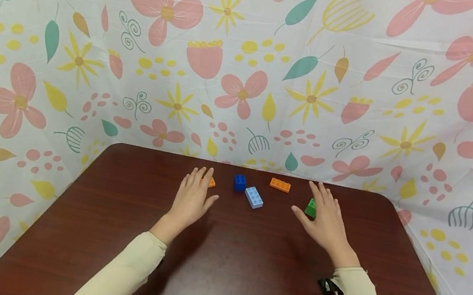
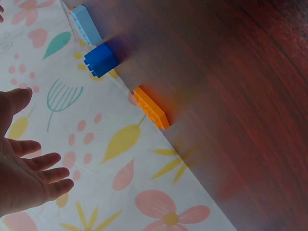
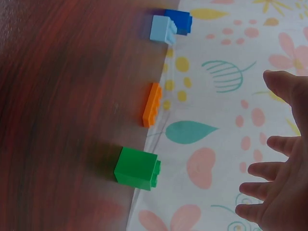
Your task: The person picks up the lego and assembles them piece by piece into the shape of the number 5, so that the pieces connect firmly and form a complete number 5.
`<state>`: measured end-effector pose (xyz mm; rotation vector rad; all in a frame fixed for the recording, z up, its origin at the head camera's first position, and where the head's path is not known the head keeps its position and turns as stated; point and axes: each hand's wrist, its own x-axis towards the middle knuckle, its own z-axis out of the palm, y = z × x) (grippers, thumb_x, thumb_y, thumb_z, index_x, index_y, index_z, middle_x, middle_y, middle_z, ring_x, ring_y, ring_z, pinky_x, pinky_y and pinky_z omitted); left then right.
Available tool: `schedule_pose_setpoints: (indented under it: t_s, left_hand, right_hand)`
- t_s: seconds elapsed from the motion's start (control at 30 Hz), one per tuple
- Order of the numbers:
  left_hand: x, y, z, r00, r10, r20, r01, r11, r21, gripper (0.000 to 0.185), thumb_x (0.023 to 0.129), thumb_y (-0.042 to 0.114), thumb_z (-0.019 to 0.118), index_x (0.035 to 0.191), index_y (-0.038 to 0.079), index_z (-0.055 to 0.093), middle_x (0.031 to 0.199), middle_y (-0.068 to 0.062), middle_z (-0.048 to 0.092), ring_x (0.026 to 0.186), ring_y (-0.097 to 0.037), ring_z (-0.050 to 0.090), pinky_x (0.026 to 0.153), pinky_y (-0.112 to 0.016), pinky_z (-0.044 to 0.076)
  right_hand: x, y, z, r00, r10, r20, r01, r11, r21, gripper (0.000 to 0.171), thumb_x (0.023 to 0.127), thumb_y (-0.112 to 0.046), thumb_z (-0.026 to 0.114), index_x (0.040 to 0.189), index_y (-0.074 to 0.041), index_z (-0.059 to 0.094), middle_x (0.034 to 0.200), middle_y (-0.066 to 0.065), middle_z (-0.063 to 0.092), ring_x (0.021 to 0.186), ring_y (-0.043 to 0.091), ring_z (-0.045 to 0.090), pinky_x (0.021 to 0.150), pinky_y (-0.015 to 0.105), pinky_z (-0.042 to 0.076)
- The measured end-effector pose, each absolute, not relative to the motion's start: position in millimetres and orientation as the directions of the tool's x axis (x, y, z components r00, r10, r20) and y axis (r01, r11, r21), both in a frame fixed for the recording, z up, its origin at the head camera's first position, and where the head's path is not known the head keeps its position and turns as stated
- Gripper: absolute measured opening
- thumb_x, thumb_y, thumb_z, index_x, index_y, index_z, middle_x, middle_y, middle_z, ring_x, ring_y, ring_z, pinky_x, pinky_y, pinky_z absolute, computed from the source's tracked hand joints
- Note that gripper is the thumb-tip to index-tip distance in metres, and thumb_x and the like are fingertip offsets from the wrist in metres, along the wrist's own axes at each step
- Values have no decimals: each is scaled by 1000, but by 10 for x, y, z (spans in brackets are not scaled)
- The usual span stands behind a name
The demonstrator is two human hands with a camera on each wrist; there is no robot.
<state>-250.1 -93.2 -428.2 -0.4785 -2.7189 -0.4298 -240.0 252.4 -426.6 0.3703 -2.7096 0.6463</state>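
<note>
Both hands reach out over the table with fingers extended, holding nothing. My left hand (image 1: 192, 195) overlaps an orange building brick (image 1: 212, 182) in the head view; the left wrist view shows that orange brick (image 2: 151, 108) whole, apart from the fingers. My right hand (image 1: 327, 223) partly covers a green brick (image 1: 311, 208), which stands on the table in the right wrist view (image 3: 136, 168). Between the hands lie a dark blue brick (image 1: 240, 182), a light blue brick (image 1: 254, 197) and a second, flat orange brick (image 1: 280, 184).
The dark brown table (image 1: 227, 268) has rounded far corners. A floral cloth (image 1: 244, 92) hangs right behind its far edge and along both sides. A black strap (image 1: 329, 287) sits at the right sleeve's cuff.
</note>
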Motion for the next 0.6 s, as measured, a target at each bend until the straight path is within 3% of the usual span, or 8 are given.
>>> schedule_pose_setpoints:
  t_s: [0.6]
  left_hand:
    - [-2633, -1005, -4354, -900, 246, 359, 348, 902, 255, 69, 93, 31, 64, 146, 0, 34, 144, -24, 39, 136, -42, 31, 109, -56, 28]
  right_hand:
    - [-2498, 2729, -4398, -927, -144, 346, -296, 849, -439, 83, 90, -45, 63, 151, -5, 24, 153, 29, 20, 139, 49, 17, 109, 65, 13]
